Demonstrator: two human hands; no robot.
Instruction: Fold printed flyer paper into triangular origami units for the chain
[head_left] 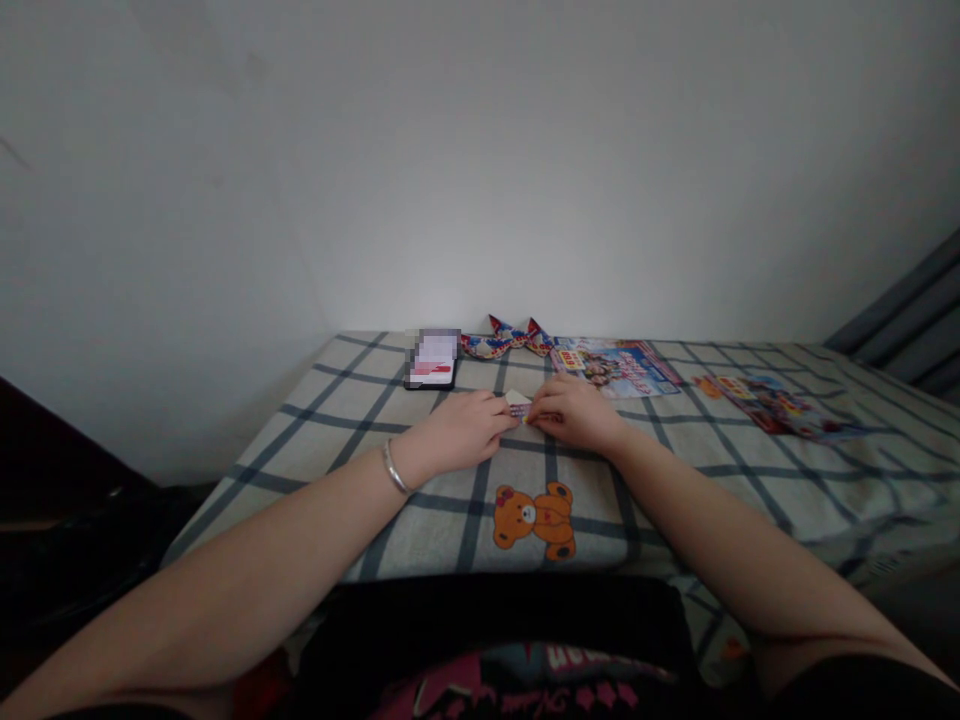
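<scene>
Small white-and-printed folded paper [517, 400], one piece, sits mid-frame, pinched by the fingertips of both the left hand [471, 425] and right hand [579, 412]. Above them lie one black-edged rectangular phone [433, 360] and pointed red-and-blue paper folds [510, 341]; two glossy multicoloured printed sheets [637, 370] lie right of centre.

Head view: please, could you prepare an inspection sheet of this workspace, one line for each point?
Surface: checked cloth with a printed bear.
Job's things: small paper piece, partly hidden by fingers.
Clutter: lit phone, folded paper shape, left flyer, right flyer.
Grippers: bare left hand and right hand, both pinching the paper piece; bracelet on left wrist.
Cables: nothing seen.
Surroundings: pale wall behind, dark grey folds at right.
</scene>
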